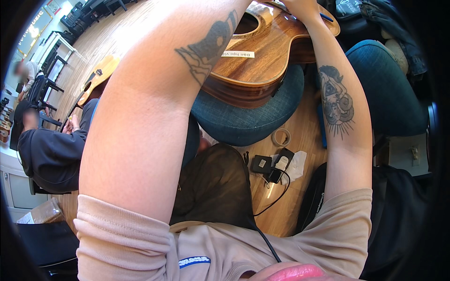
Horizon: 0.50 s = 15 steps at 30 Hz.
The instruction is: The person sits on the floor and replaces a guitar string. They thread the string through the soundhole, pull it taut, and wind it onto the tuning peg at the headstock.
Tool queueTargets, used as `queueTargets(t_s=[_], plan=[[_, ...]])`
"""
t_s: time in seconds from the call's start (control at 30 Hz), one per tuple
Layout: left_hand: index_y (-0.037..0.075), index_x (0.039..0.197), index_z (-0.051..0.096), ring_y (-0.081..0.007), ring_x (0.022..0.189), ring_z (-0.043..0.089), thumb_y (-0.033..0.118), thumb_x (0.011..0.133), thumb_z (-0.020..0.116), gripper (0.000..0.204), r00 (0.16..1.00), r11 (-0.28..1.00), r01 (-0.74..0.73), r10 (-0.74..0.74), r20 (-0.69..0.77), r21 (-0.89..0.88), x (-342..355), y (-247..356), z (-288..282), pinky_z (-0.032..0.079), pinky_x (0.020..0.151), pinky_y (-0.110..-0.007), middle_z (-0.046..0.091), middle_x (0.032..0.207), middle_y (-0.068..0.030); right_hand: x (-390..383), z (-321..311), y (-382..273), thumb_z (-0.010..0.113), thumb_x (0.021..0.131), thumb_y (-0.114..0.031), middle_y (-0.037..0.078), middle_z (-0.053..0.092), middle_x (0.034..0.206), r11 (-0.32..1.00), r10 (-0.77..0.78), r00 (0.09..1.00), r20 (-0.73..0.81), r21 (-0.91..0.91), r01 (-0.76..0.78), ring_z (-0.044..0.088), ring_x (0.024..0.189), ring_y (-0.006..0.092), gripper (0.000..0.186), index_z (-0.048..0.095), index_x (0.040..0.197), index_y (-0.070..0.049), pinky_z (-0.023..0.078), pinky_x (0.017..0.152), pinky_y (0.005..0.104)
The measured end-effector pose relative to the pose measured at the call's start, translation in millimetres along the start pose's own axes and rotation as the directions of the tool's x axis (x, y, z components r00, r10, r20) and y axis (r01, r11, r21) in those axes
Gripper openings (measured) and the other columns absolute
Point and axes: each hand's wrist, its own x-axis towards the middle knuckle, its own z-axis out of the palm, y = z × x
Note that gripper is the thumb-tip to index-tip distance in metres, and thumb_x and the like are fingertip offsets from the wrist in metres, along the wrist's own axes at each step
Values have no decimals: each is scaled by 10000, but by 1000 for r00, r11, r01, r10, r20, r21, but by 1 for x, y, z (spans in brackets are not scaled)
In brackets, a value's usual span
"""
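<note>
Guitar (265, 70), brown and glossy with 1 white label (238, 55), lies face up on a round blue cushion (248, 122), ahead of the wearer. Step in hand, judged from the reach: manual work at the guitar's far part; exact operation not determined. Next move would seem to call for a steady body on that soft support and light contact with the finish. Pose: 2 arms extended forward; left arm (136, 98) covers part of the guitar, right arm (344, 117) bends inward along its right side. Right hand (300, 6) is over the far edge (fingers mostly cropped, so cannot tell whether it grips anything). Left hand lies outside the view; state unknown.
</note>
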Motion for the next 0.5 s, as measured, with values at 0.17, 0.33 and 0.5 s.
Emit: queueTargets(t_s=[0.17,0.33,0.5], plan=[[27,980,809,-335,1016,746,213,814,676,283,1000,1000,6,-6,-2,-12,0,0,2,582,879,-444,766,1040,-218,0,2,4,729,833,-76,158,770,851,999,14,999,39,38,-15,753,791,248,124,763,924,1,582,727,365],[27,985,808,-338,1020,745,215,816,677,285,1000,1000,3,-3,-13,-23,1,3,-2,581,883,-447,765,1045,-221,3,-1,8,708,848,-72,151,777,854,992,104,990,98,60,-110,766,793,239,133,759,954,-10,590,709,359],[26,990,807,-340,1024,744,218,818,679,288,1000,1000,10,-10,-4,-24,-2,2,0,580,887,-449,764,1050,-223,2,3,9,709,841,-75,150,774,847,991,110,988,111,69,-118,767,795,243,140,763,953,-10,591,711,362]])
